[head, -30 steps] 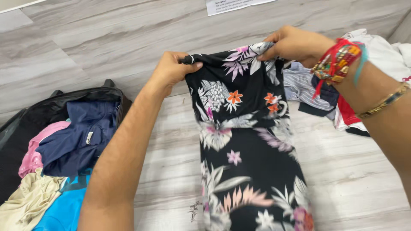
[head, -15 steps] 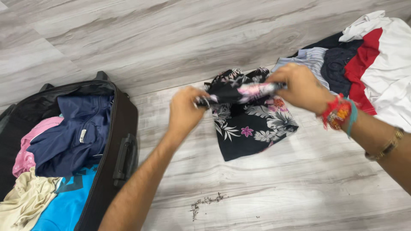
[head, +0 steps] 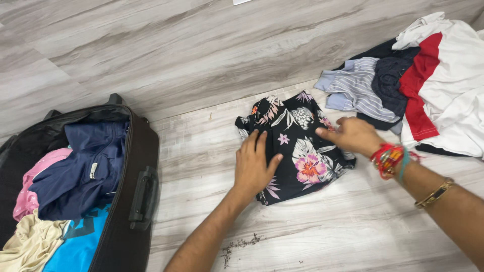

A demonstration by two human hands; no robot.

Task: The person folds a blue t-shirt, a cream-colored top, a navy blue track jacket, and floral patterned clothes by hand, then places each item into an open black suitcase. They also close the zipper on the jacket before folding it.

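Note:
A black garment with a floral print (head: 297, 143) lies folded on the grey wood-look floor. My left hand (head: 254, 163) rests flat on its left part, fingers spread. My right hand (head: 353, 135) presses its right edge with the fingers extended; that wrist wears red and teal thread bands and a gold bangle. Neither hand grips the cloth.
An open black suitcase (head: 136, 196) at the left holds a navy garment (head: 85, 171), a pink one, a cream one and a bright blue one. A heap of clothes (head: 403, 80) lies at the upper right: striped blue, dark navy, red and white. Small dark crumbs (head: 239, 246) lie on the floor.
The floral garment was held up stretched between both hands, then folded down onto the floor. Both hands have let go and now lie flat on it.

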